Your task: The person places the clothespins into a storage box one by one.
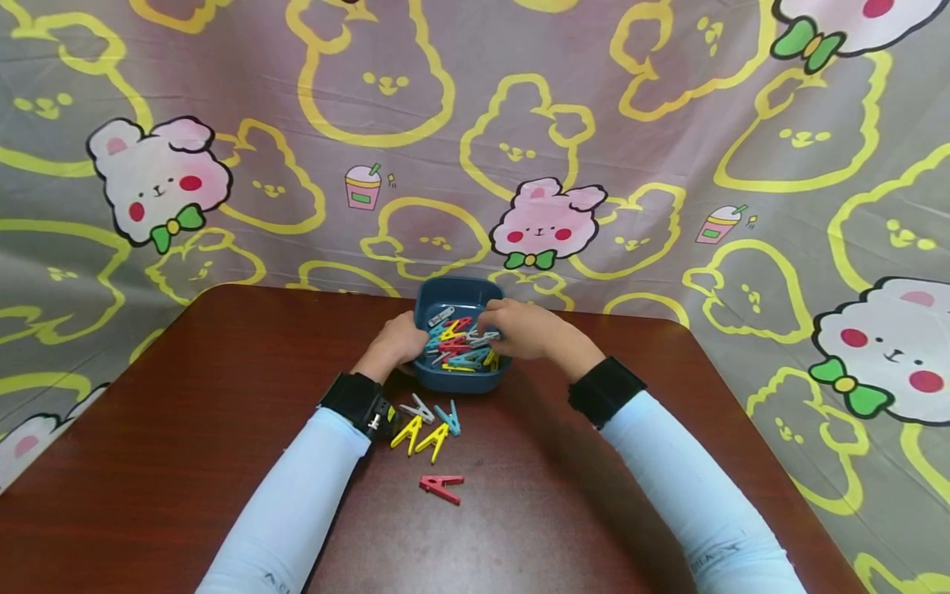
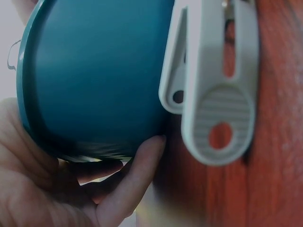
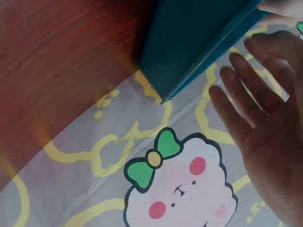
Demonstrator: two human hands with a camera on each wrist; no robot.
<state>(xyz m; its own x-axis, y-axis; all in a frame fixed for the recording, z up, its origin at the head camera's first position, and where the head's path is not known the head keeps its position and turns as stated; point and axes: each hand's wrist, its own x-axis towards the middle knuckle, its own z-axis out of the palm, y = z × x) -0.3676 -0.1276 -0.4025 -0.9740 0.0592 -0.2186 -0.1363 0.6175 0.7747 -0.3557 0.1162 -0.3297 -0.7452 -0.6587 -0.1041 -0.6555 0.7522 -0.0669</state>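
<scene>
A dark blue plastic bin [image 1: 460,382] holds several clothespins [image 1: 454,337] in red, yellow, blue and grey. My left hand [image 1: 401,338] grips the bin's left side; the left wrist view shows its thumb [image 2: 137,179] against the outer wall. Over the bin's right rim reaches my right hand [image 1: 523,330], its fingers above the clothespins. In the right wrist view these fingers [image 3: 246,90] are spread and loosely bent, with nothing seen between them. Close to the left wrist view's camera, a grey clothespin [image 2: 222,104] lies beside the bin.
In front of the bin, on the brown table [image 1: 223,429], lie a light blue clothespin [image 1: 453,422], two yellow clothespins [image 1: 435,440] and a grey one. A red clothespin [image 1: 430,483] lies nearer to me. A patterned cloth [image 1: 438,148] hangs behind the table.
</scene>
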